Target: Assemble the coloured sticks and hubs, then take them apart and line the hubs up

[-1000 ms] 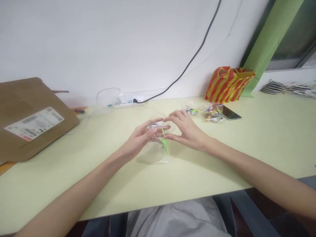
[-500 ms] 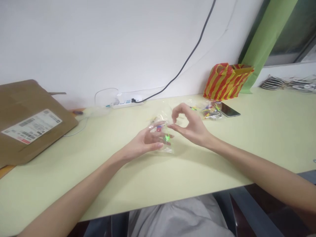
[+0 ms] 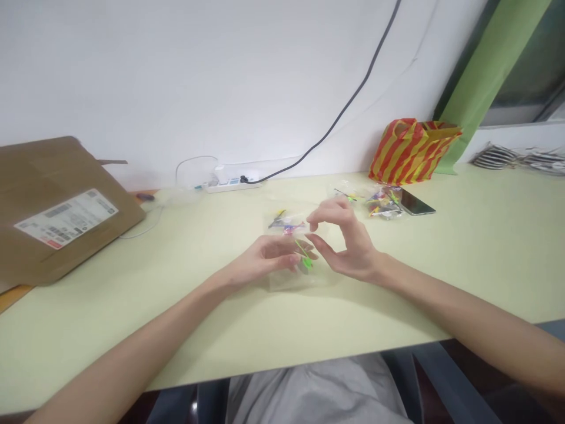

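Observation:
A clear plastic bag [image 3: 282,282] with small colourful pieces inside is over the middle of the table. Yellow, blue and pink pieces [image 3: 288,228] show in its upper part, and a bright green piece [image 3: 308,262] lies lower down. My left hand [image 3: 269,259] holds the bag from the left, thumb in front and fingers partly seen through the film. At the bag's right edge, my right hand [image 3: 346,238] is curved, with a small gap between thumb and index fingertip. Nothing is visible between them.
Two more clear bags of small pieces [image 3: 348,194] [image 3: 383,203] lie behind my right hand, beside a phone [image 3: 415,202]. A red and yellow striped bag [image 3: 412,153] stands near the wall. On the left is a cardboard package [image 3: 57,171]; a power strip [image 3: 232,184] sits at the wall.
The bag has flattened out and its pieces show more plainly. The green piece sits lower. My right hand has moved slightly right and down, and the whole view has shifted a little.

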`<state>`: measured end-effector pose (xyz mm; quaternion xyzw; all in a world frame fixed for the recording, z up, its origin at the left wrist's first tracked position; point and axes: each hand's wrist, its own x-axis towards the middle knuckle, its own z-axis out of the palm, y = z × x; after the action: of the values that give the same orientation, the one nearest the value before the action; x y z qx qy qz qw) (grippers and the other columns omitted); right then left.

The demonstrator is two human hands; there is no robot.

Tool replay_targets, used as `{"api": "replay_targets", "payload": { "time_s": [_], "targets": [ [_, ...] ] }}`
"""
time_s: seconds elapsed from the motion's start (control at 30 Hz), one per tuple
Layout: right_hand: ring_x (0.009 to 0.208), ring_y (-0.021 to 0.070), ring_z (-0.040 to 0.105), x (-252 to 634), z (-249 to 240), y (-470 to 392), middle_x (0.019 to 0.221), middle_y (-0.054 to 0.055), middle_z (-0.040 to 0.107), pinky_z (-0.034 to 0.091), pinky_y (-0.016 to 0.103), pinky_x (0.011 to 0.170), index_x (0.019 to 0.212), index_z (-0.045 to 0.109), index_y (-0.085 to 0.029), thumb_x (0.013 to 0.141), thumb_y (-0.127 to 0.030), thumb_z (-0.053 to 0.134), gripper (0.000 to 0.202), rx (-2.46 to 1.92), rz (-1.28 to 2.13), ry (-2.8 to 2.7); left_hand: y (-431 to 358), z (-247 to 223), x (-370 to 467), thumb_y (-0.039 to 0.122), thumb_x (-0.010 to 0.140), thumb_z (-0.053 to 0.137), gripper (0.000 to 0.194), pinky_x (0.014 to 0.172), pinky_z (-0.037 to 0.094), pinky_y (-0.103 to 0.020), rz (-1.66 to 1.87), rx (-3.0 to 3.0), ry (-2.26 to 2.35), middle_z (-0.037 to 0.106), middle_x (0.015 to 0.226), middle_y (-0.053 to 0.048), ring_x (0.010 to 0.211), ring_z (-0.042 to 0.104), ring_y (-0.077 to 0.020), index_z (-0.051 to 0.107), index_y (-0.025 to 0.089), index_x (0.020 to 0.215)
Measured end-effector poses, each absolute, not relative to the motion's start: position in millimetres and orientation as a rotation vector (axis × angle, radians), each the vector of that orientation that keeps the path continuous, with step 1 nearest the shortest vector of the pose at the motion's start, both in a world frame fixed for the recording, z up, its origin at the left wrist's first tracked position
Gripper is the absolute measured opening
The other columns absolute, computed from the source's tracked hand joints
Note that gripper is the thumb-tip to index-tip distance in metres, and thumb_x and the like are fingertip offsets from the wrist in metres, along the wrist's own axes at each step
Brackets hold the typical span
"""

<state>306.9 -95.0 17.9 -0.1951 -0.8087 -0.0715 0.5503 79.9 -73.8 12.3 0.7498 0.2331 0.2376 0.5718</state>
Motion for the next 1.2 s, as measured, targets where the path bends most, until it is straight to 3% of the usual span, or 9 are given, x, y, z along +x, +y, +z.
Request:
{"api": "replay_targets", "payload": {
  "time_s": [0.17,0.2,0.37,0.5,0.6,0.7,0.77,1.0,1.2],
  "targets": [
    [0.087,0.0239,0.062,312,17,-92,0.081,0.0,0.067,0.05,0.045,0.082,0.117,0.052,-0.031,0.092,-0.007,0.06,0.036,-0.495,-0.367,-1.776,-75,4,83,0.028,0.086,0.083,0.078,0.091,0.058,-0.041,0.533,1.609,0.489,0.064,0.141,-0.015,0.122,0.067,-0.0313,0.044,0.036,0.154],
    [0.089,0.0245,0.063,314,16,-91,0.082,0.0,0.068,0.05,0.045,0.083,0.117,0.052,-0.032,0.091,-0.008,0.061,0.037,-0.494,-0.398,-1.761,-77,3,84,0.028,0.086,0.083,0.081,0.087,0.059,-0.04,0.53,1.595,0.492,0.065,0.14,-0.016,0.12,0.069,-0.0318,0.042,0.036,0.155],
    [0.121,0.0287,0.06,316,14,-91,0.124,0.004,0.071,0.046,0.055,0.103,0.126,0.048,-0.037,0.095,-0.022,0.063,0.038,-0.565,-0.468,-1.799,-78,2,87,0.032,0.09,0.078,0.049,0.071,0.056,-0.032,0.613,1.622,0.533,0.074,0.117,-0.015,0.097,0.077,-0.0292,0.062,0.023,0.134],
    [0.142,0.0349,0.045,313,15,-92,0.149,0.01,0.055,0.04,0.062,0.111,0.141,0.042,-0.035,0.098,-0.043,0.062,0.048,-0.692,-0.392,-1.726,-74,3,86,0.03,0.086,0.082,0.056,0.068,0.054,-0.029,0.76,1.59,0.575,0.072,0.122,-0.015,0.095,0.076,-0.0274,0.06,0.024,0.137],
    [0.131,0.033,0.055,314,14,-86,0.137,0.012,0.062,0.043,0.057,0.108,0.144,0.044,-0.029,0.099,-0.05,0.06,0.052,-0.788,-0.158,-1.769,-73,4,85,0.03,0.083,0.084,0.064,0.072,0.054,-0.029,0.851,1.566,0.58,0.07,0.129,-0.016,0.102,0.074,-0.028,0.058,0.026,0.141],
    [0.102,0.0269,0.065,315,7,-76,0.105,0.008,0.072,0.048,0.047,0.095,0.116,0.063,-0.025,0.102,-0.046,0.058,0.026,-0.841,0.089,-1.95,-74,5,86,0.039,0.09,0.078,0.05,0.073,0.056,-0.033,0.929,1.511,0.572,0.07,0.13,-0.016,0.102,0.074,-0.0289,0.061,0.024,0.134],
    [0.092,0.0235,0.064,315,1,-70,0.094,0.007,0.072,0.049,0.042,0.087,0.097,0.066,-0.023,0.103,-0.042,0.057,0.022,-0.833,0.244,-2.029,-75,6,86,0.043,0.095,0.07,0.037,0.076,0.058,-0.036,0.952,1.481,0.583,0.071,0.127,-0.014,0.1,0.075,-0.0292,0.065,0.022,0.126],
    [0.082,0.0186,0.06,307,-3,-75,0.086,0.004,0.065,0.047,0.034,0.079,0.087,0.063,-0.021,0.1,-0.039,0.062,0.023,-0.79,0.523,-1.821,-73,10,85,0.038,0.093,0.069,0.023,0.09,0.057,-0.04,1.045,1.562,0.803,0.076,0.108,-0.01,0.1,0.073,-0.0268,0.076,0.017,0.1],
    [0.077,0.0166,0.053,300,-5,-82,0.082,0.001,0.056,0.045,0.032,0.073,0.086,0.058,-0.022,0.099,-0.042,0.063,0.025,-0.757,0.573,-1.583,-73,15,85,0.023,0.082,0.07,0.008,0.082,0.055,-0.036,1.14,1.586,0.92,0.075,0.088,-0.006,0.086,0.072,-0.0223,0.072,0.016,0.086]
  ]
}}
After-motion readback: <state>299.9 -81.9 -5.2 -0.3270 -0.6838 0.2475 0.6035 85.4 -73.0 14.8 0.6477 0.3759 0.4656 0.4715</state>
